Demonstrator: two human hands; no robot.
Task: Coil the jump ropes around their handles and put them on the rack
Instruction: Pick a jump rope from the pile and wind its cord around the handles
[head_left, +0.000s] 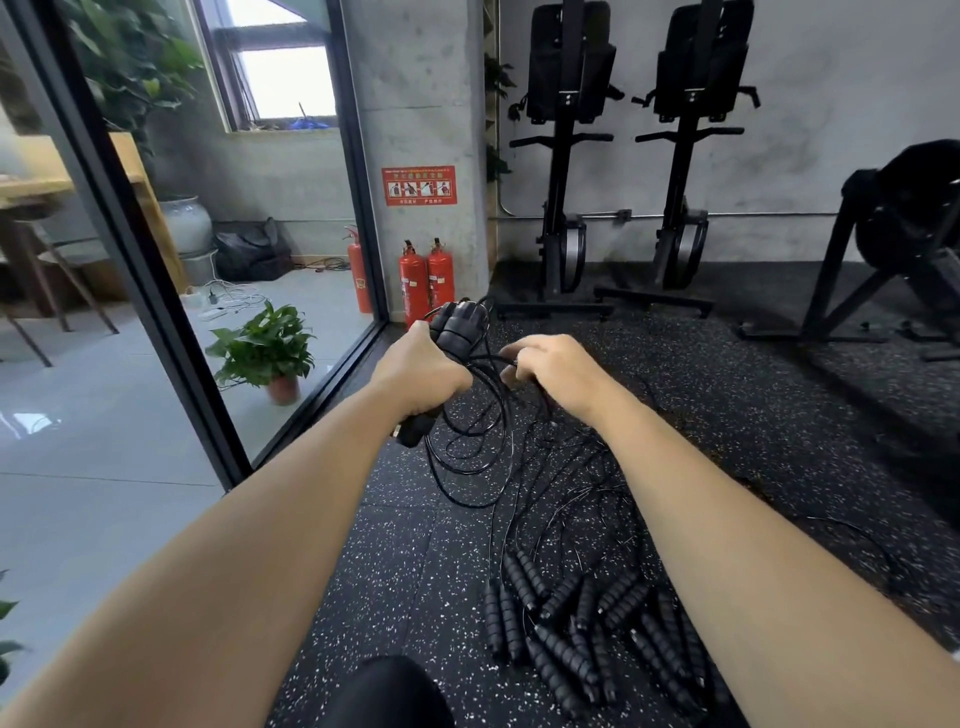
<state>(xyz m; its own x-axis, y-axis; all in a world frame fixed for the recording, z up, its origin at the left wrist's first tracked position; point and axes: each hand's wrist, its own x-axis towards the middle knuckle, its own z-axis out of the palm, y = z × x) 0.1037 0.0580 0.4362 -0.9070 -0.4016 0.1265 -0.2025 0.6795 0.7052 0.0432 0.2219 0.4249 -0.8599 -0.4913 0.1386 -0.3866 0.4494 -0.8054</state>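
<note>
Black rounded handles (457, 332) are gripped in the left hand (415, 374) while the right hand (550, 369) pinches their thin, wiry cord (467, 452).

The floor (415, 571) is black rubber matting flecked with white, laid in square tiles. Near its close edge lies a heap of black ribbed handles (587, 623), touching and crossing one another. Their thin black cords (566, 483) sprawl in loose tangled loops toward the middle. At the far edge two upright exercise machines (563, 208) stand by the wall, and two red fire extinguishers (426, 280) stand at the far left corner.
</note>
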